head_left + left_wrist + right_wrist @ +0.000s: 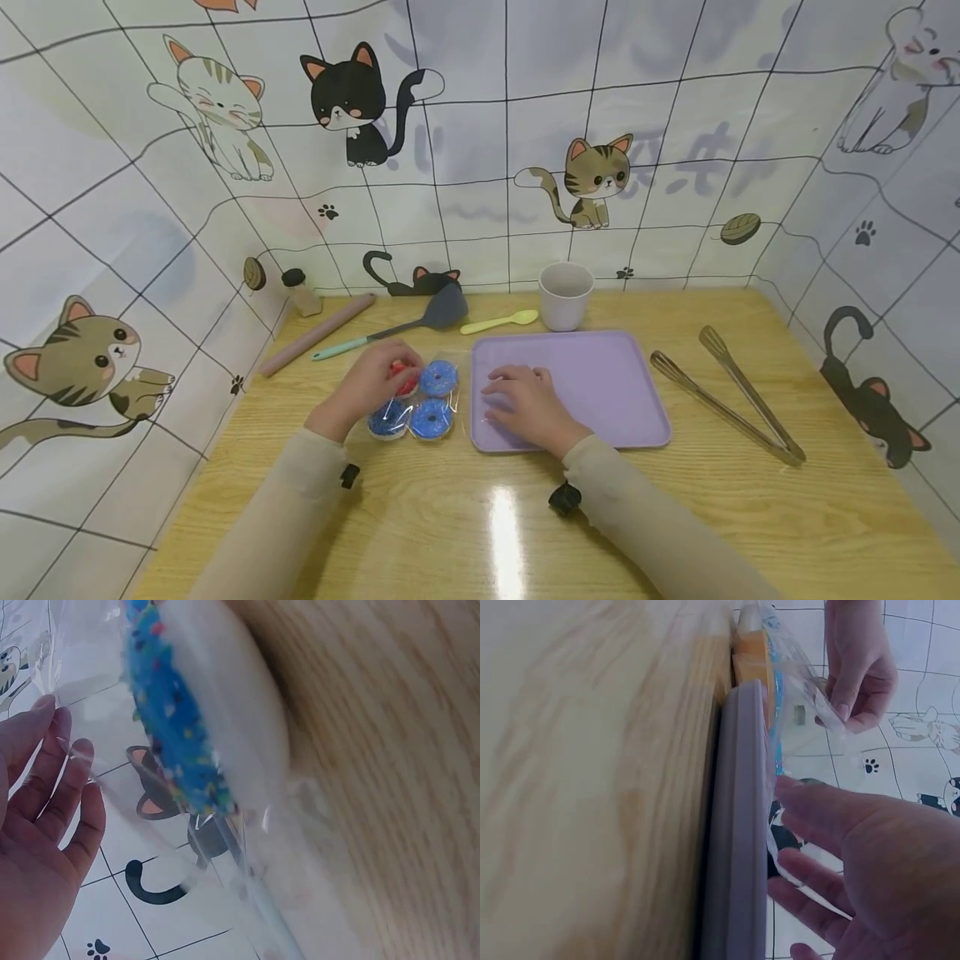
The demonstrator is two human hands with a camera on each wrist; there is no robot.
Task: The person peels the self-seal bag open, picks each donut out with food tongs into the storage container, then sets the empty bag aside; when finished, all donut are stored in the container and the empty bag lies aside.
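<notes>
Your left hand rests on the far left corner of a clear plastic packet of four sprinkled doughnuts, three blue and one red, which lies flat on the pale wooden table just left of the lilac rectangular plastic tray. Its fingertips pinch the crinkled wrap near the red doughnut; the left wrist view shows the fingers lying close together against the film. Your right hand lies palm down on the tray's near left part, fingers loosely spread, their tips at the packet's right edge, touching the film in the right wrist view.

Behind the tray stand a white cup, a yellow plastic spoon, a grey spatula with a teal handle and a pinkish rolling pin. Metal tongs lie to the tray's right.
</notes>
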